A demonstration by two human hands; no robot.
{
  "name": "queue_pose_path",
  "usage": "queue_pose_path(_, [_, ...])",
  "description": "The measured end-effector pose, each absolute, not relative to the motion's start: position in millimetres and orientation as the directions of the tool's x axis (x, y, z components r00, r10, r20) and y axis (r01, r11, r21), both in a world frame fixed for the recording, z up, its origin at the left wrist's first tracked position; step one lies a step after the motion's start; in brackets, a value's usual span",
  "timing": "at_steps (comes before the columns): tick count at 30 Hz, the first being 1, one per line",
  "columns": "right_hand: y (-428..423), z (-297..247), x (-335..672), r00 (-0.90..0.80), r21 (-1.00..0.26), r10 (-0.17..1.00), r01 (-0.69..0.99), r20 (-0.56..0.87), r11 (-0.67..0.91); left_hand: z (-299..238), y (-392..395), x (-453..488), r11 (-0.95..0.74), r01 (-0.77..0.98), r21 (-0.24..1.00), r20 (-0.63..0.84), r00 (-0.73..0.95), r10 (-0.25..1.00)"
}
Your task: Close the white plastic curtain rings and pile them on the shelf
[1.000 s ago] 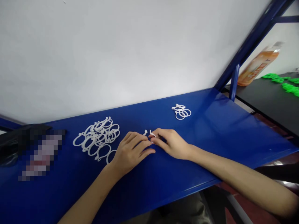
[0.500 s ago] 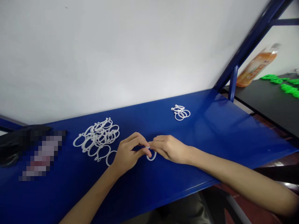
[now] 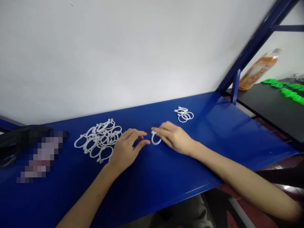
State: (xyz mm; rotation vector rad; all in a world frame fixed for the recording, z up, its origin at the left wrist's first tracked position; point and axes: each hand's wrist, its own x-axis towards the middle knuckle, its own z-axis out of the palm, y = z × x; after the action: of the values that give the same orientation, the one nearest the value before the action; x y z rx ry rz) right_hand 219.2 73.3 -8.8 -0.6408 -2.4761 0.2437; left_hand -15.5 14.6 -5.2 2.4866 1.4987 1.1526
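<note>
Between the fingers of my right hand (image 3: 174, 136) is a white plastic curtain ring (image 3: 156, 143), its small knobbed end near the fingertips and its loop hanging toward me. My left hand (image 3: 129, 145) is just left of that ring, thumb and fingers apart, with nothing in its grasp. Beside and partly behind my left hand lies a heap of white rings (image 3: 101, 139) with small eyelets. Farther back on the right, a smaller group of the same rings (image 3: 184, 114) rests on the blue tabletop (image 3: 147, 190).
A black plastic bag (image 3: 9, 148) lies at the left end beside a blurred-out patch. The white wall (image 3: 118, 57) rises behind the table. On the right stand a blue metal frame (image 3: 249, 47), a bottle of orange liquid (image 3: 258, 71) and a black table (image 3: 266, 101) with green pieces (image 3: 292, 95).
My left hand has let go of the ring and its fingers have parted. My right hand has carried the ring slightly away from me, toward the back of the table.
</note>
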Motion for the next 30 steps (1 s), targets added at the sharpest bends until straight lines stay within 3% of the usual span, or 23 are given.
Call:
queue_pose_path(5, [122.2,-12.6,257.8,-0.397,-0.26,0.732,0.753,0.554,0.605,-8.3,29.2,-57.2,-0.209,0.974,0.085,0.435,0.152,0.888])
queue_pose_path(9, [144.1,-16.6,275.7,-0.244,-0.323,0.827,0.836,0.506,0.444,-12.5,30.1,-80.5,-0.054,0.998,-0.045,0.269,0.064,0.961])
queue_pose_path(14, [148.0,-21.4,272.1,-0.209,-0.275,0.842,0.882,0.497,0.382,-15.8,29.6,-86.3,-0.034,0.999,-0.025,0.217,0.038,0.976])
queue_pose_path(18, [148.4,-24.5,271.6,-0.205,-0.219,0.822,0.904,0.531,0.367,-17.9,31.5,-85.8,-0.062,0.998,-0.013,0.256,0.063,0.965])
queue_pose_path(30, [145.5,-20.6,270.5,-0.221,-0.233,0.79,0.88,0.572,0.415,-20.9,29.6,-70.8,-0.105,0.994,0.012,0.269,0.098,0.958])
